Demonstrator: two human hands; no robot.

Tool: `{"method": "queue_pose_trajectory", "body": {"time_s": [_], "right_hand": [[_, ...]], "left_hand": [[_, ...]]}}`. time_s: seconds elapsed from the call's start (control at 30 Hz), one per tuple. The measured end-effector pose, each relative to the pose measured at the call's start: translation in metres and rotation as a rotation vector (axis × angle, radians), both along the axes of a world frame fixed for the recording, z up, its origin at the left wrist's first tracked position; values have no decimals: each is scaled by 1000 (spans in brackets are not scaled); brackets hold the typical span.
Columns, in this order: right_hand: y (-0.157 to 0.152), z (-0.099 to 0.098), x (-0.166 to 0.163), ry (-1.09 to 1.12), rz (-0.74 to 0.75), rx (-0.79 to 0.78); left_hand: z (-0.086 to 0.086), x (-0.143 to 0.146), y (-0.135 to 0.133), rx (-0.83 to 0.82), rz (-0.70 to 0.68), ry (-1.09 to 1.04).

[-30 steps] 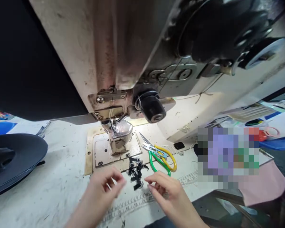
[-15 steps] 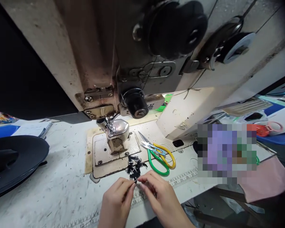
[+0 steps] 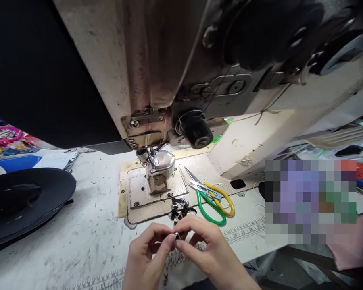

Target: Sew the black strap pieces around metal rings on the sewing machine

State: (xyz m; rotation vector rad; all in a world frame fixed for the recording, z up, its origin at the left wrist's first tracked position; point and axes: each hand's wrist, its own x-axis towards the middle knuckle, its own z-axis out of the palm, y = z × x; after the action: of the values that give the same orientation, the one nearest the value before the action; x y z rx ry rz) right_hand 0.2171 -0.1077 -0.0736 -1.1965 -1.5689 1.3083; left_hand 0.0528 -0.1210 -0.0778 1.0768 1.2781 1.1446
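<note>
My left hand (image 3: 148, 253) and my right hand (image 3: 204, 247) meet fingertip to fingertip over the table's front edge. Both pinch one small black piece (image 3: 176, 236) with a shiny bit between them. Just beyond my fingers lies a little heap of similar small black pieces (image 3: 181, 208) on the sewing machine's bed. The presser foot (image 3: 159, 171) stands on the metal needle plate (image 3: 139, 189) a short way behind that heap.
A large cream sewing machine head (image 3: 175, 60) overhangs the table. Green-handled scissors (image 3: 210, 203) and yellow-handled scissors (image 3: 222, 197) lie right of the heap. A black round object (image 3: 24, 201) sits at left. A printed ruler (image 3: 242, 227) runs along the white table (image 3: 78, 237). Clutter lies at far right.
My hands came together from apart, picked one black piece from the heap and drew it toward me. The camera shifted slightly.
</note>
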Motion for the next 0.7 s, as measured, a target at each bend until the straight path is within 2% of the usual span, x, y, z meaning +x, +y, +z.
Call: {"method": "queue_pose_trajectory", "body": {"time_s": [0.1,0.2,0.3,0.4,0.47,0.6,0.7], "right_hand": [[1,2,-2,46,-27,-67],[0,1,-3,78,-44,-82],[-1,0,-4,35,-95,-7],[-2,0,-6,-24,-107,66],[-1,0,-7,-8,-98,57],[1,-1,-4,157,-43,-104],[1,-4,-3,264,-71,-193]], "left_hand": [[-2,1,2,-67,105,-97],[-6,1,2,33,203,-30],[-8,2,-1,100,294,11],[-5,5,-3,29,225,-41],[-3,5,-3,-14,198,-61],[1,2,-1,-76,146,-95],[3,-1,0,-143,134,-156]]}}
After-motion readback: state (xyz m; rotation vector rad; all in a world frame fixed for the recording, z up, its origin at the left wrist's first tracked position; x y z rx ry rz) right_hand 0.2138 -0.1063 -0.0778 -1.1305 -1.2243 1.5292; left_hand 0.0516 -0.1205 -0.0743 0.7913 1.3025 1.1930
